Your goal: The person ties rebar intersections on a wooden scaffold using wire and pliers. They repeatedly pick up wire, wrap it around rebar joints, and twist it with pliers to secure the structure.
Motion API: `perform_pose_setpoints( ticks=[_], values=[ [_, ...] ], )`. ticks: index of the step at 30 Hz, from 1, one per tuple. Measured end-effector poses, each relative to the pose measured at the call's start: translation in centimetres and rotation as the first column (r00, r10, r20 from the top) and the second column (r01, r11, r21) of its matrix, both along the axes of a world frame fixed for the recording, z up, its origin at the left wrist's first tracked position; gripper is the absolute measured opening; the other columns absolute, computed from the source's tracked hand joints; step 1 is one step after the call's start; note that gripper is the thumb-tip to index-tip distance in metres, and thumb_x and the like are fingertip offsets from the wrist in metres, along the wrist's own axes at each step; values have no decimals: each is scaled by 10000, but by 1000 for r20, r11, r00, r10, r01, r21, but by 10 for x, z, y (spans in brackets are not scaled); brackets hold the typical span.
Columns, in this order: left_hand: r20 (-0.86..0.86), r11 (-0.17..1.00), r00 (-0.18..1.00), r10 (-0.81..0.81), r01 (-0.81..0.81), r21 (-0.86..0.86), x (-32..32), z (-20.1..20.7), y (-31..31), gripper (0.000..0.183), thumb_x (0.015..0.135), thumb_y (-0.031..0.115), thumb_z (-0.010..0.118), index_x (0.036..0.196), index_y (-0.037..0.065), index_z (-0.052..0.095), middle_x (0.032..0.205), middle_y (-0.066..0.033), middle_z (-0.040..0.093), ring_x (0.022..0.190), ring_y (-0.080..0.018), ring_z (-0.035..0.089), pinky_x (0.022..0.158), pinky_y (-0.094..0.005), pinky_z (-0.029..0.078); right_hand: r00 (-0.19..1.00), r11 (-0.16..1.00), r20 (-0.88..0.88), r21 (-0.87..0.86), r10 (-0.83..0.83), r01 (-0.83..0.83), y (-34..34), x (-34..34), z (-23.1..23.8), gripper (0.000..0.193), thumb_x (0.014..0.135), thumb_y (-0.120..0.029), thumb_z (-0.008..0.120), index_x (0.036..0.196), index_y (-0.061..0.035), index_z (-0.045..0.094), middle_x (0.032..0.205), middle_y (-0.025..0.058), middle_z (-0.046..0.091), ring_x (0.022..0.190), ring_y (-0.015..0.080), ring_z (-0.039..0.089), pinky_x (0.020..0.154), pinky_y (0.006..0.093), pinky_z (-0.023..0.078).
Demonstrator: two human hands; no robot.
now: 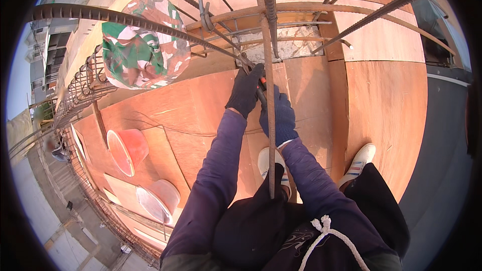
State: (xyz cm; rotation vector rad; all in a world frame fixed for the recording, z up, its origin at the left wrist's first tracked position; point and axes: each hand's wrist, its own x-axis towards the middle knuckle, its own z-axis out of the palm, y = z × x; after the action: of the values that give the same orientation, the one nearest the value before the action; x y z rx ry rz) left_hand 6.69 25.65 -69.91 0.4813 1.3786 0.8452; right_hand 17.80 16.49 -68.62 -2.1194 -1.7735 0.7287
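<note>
My left hand point(245, 90), in a black glove, is closed around a pair of pliers point(261, 83) with dark and red-orange handles. Its fingers hide part of the tool, whose metal end meets a ribbed steel bar point(221, 49) just beyond the glove. My right hand point(279, 119), in a blue glove, is wrapped round the lower handles, its fingers partly covered. A thin upright rusty bar point(271, 135) passes in front of the right hand. Behind the hands, bars and stirrups cross over a rough pale concrete patch point(281, 42) framed by boards.
Plywood sheets point(384, 115) surround my feet. At left stand a red bucket point(129, 151) and a paler bucket point(159, 199). A round camouflage-patterned hat-like thing point(145, 45) sits beyond the left hand. Rebar cages point(83, 90) line the left edge; a distant person point(56, 149) is below.
</note>
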Motion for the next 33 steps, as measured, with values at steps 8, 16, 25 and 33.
perform_pose_setpoints(
  ticks=[8, 16, 25, 33],
  values=[
    [-965, 647, 237, 112, 720, 252, -81, 39, 36, 725, 853, 483, 814, 1356, 24, 565, 1359, -216, 589, 1263, -387, 588, 1030, -499, 489, 991, 998, -126, -38, 47, -52, 2, 6, 9, 607, 905, -183, 717, 1417, -7, 443, 1074, 218, 620, 935, 408, 709, 729, 491, 593],
    [-915, 763, 399, 56, 574, 297, -60, 43, 63, 624, 857, 552, 791, 1160, 16, 692, 1133, -201, 684, 1124, -375, 660, 956, -462, 525, 980, 996, -191, -60, 54, -67, 7, 14, 13, 659, 922, -188, 695, 1492, 9, 431, 1171, 285, 630, 990, 451, 703, 776, 526, 580],
    [-798, 738, 531, -284, 653, 172, -70, 13, 103, 470, 893, 431, 806, 1149, 39, 774, 1082, -126, 781, 1023, -224, 738, 919, -373, 560, 996, 995, -62, -61, 70, -74, 3, 7, 8, 650, 921, -211, 690, 1467, 31, 433, 1087, 228, 606, 942, 419, 687, 750, 522, 577],
    [-555, 655, 619, -556, 737, 167, -93, -2, 125, 398, 928, 324, 793, 1188, 25, 759, 1073, -83, 765, 931, -167, 698, 828, -341, 551, 993, 999, 113, -22, 46, -44, 1, 0, 19, 648, 846, -240, 751, 1388, -3, 486, 961, 124, 605, 819, 265, 669, 623, 405, 534]
  ],
)
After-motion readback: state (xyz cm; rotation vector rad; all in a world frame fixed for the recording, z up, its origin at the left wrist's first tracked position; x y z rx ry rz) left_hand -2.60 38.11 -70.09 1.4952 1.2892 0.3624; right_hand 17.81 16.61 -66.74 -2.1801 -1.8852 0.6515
